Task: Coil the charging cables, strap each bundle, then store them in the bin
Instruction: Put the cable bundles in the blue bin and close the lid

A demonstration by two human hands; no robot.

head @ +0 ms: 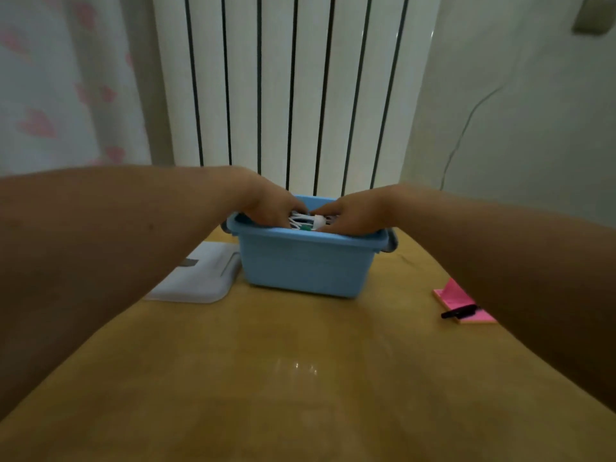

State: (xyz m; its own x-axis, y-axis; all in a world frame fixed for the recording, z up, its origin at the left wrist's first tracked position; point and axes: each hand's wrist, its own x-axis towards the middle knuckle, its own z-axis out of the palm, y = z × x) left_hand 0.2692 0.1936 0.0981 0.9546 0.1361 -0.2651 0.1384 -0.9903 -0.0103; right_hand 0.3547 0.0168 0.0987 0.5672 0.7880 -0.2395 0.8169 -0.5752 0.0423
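Charging cables (300, 223) are seen as a white tangle of loops inside the blue bin (303, 265), which is set on the tabletop (300, 361) towards its far edge, in front of a white radiator (283, 78). A white plug-like end (319, 222) and a small green piece (305, 229), possibly a strap, are made out among the loops. The left grip (270, 208) is placed over the bin's left rim and the right grip (353, 213) over its right rim, so the cables lie directly between the two, below the fingertips and within the walls. Neither grip is clearly nearer: the white end is met by the right one, the loops by the left. The fingers of both are bent down into the bin, but whether they are closed round the cables or merely pressed on them cannot be told, since the contact is hidden by blur and the near wall. The bundle's long axis appears to be laid across the bin, from one grip to the other. Storing is judged to be the step in hand, and any coming move would have to be made straight up or down between the walls. A white lid (200, 278) is laid just left of the bin, and a pink note pad (453, 293) with a black pen (458, 311) on it is placed well to the right.
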